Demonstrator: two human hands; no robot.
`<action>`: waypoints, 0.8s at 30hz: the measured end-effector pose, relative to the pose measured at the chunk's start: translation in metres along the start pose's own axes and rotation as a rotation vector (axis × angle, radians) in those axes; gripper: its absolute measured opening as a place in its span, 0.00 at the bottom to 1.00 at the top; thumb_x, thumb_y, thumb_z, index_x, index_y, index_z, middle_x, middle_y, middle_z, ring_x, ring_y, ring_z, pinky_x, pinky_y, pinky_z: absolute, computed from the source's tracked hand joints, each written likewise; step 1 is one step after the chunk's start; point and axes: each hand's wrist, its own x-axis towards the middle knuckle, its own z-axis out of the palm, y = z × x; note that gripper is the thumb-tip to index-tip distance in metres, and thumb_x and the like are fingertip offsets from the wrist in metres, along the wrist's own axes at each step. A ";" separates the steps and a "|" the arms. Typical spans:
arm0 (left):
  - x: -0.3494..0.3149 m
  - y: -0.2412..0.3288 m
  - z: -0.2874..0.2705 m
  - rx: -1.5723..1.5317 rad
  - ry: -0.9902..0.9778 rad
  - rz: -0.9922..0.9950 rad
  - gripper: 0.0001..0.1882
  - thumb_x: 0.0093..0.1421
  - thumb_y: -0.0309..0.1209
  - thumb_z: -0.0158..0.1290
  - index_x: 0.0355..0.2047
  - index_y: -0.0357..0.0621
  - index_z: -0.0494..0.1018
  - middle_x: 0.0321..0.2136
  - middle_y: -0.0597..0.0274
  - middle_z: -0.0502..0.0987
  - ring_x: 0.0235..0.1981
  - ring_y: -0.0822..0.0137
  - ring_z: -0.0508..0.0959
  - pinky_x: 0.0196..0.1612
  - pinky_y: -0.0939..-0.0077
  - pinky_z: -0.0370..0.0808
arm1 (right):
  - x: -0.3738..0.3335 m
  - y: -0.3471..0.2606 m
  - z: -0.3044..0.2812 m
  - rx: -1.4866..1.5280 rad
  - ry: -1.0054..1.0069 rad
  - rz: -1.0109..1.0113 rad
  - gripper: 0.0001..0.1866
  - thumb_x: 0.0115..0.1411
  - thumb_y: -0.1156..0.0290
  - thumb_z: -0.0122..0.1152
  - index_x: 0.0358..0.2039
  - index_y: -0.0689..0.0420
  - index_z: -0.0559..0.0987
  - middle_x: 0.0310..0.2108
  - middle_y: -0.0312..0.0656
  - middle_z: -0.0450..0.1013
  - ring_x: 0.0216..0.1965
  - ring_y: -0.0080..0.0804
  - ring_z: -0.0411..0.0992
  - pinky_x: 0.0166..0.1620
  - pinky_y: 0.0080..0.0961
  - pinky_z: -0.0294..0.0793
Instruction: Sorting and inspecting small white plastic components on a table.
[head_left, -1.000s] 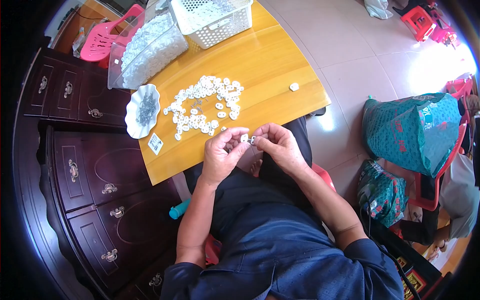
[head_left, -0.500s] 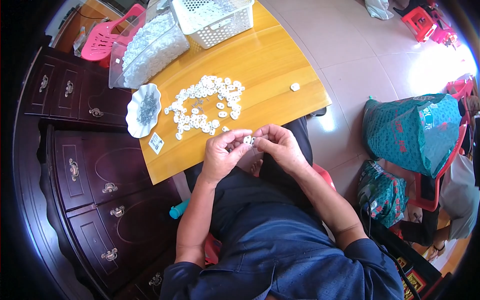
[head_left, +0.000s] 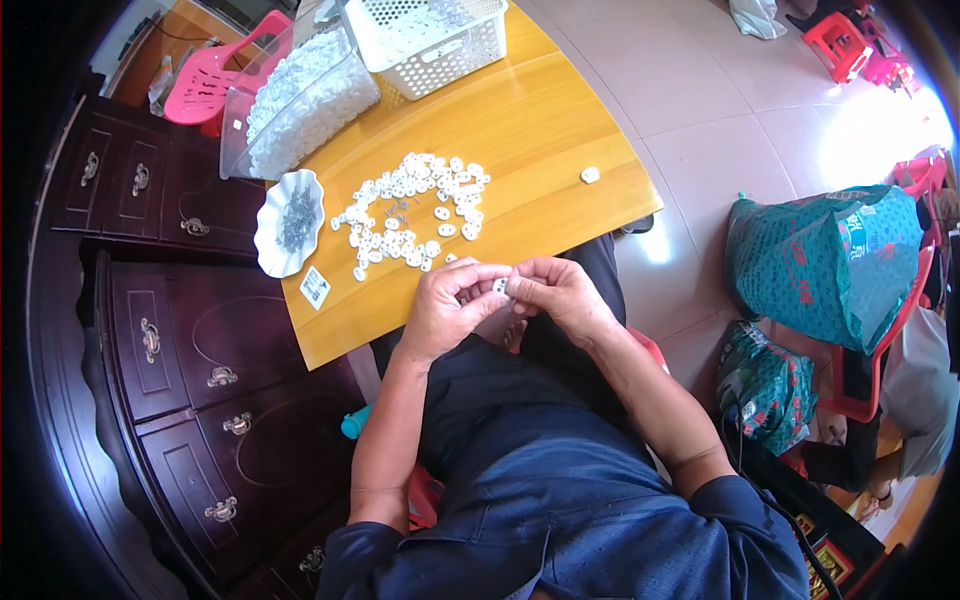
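Note:
Just off the table's near edge, my left hand (head_left: 442, 308) pinches a small white plastic piece (head_left: 500, 286) with dark holes between thumb and fingers. My right hand (head_left: 570, 302) is closed against the same piece, thumb and forefinger pressed together at its side. Whether a metal pin sits in those fingers is too small to tell. Beyond my hands, many similar white oval pieces (head_left: 467, 213) lie in a rough ring on the table. Several thin metal pins (head_left: 397, 212) rest inside that ring.
A scalloped white dish (head_left: 268, 250) of metal pins stands at the table's left, beside a small printed card (head_left: 314, 288). Behind are a clear bin (head_left: 234, 150) and a white perforated basket (head_left: 450, 72), both filled. One white piece (head_left: 590, 175) lies far right. Teal bags (head_left: 800, 265) stand on the floor.
My hands have drawn closer together around the white piece, and the right fingertips now cover more of it. The pieces on the table look unmoved.

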 end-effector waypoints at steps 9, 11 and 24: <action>0.003 0.023 0.024 0.520 0.183 0.228 0.27 0.48 0.32 0.72 0.49 0.40 0.78 0.34 0.57 0.78 0.33 0.59 0.80 0.36 0.67 0.79 | 0.002 0.004 -0.001 0.191 0.017 0.053 0.09 0.68 0.67 0.65 0.40 0.61 0.82 0.32 0.36 0.79 0.31 0.17 0.74 0.36 0.16 0.73; 0.005 0.025 0.031 0.713 0.275 0.330 0.24 0.50 0.35 0.70 0.47 0.40 0.78 0.36 0.55 0.79 0.36 0.53 0.82 0.38 0.61 0.80 | 0.000 0.001 0.001 0.225 -0.005 0.069 0.09 0.68 0.67 0.65 0.39 0.60 0.82 0.32 0.36 0.80 0.31 0.17 0.74 0.36 0.16 0.73; 0.006 0.012 0.028 0.700 0.208 0.285 0.16 0.55 0.29 0.64 0.44 0.40 0.78 0.35 0.55 0.81 0.36 0.52 0.83 0.37 0.62 0.79 | 0.001 0.000 -0.001 0.242 0.043 0.109 0.10 0.68 0.63 0.63 0.38 0.56 0.84 0.32 0.33 0.81 0.30 0.15 0.73 0.37 0.15 0.72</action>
